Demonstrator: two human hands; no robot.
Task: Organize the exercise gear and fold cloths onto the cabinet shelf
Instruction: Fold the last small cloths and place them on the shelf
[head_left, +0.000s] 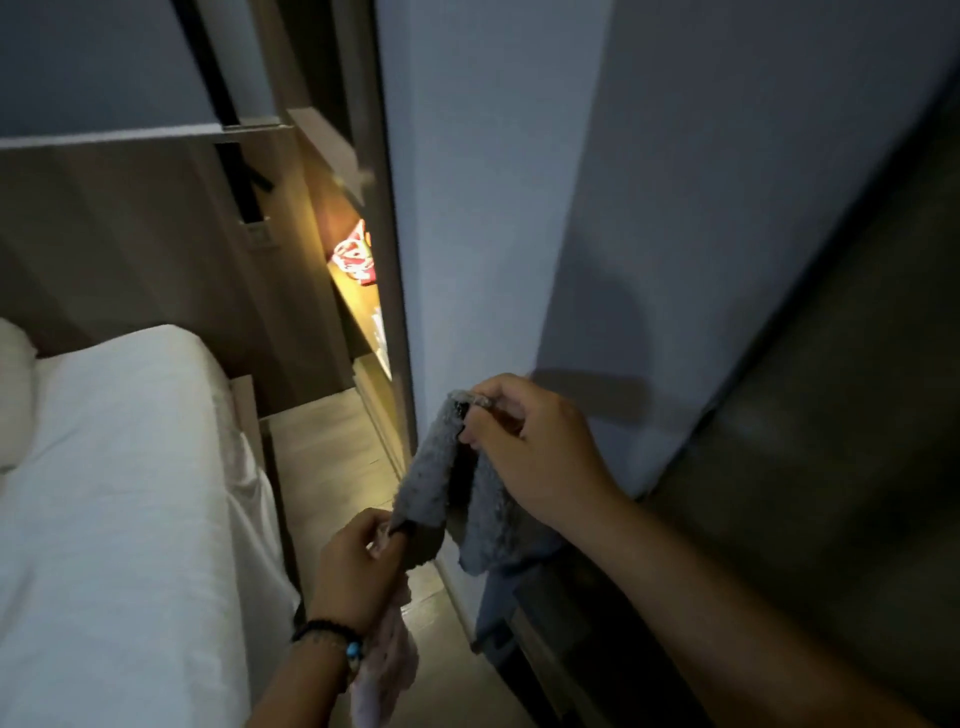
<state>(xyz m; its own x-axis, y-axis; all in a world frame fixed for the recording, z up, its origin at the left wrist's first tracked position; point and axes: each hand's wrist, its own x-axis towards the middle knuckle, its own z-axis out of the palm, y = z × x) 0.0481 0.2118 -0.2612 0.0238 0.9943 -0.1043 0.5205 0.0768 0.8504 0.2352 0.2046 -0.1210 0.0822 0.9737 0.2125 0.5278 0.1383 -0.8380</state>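
Note:
A fluffy grey cloth (441, 467) hangs folded in the air between my hands. My right hand (524, 441) pinches its upper corner near the white cabinet side. My left hand (358, 566), lower and closer to me, pinches the cloth's lower corner and also grips a pale pink cloth (387, 670) that hangs down below my wrist. A black bead bracelet sits on my left wrist. Behind the white panel a lit cabinet shelf (358, 301) shows through a narrow gap.
A bed with a white sheet (119, 493) fills the left side, with a pillow (13, 395) at its head. A narrow strip of wooden floor (332, 447) runs between bed and cabinet. A red and white object (356, 254) lies on the lit shelf. A dark cabinet front (805, 441) stands at right.

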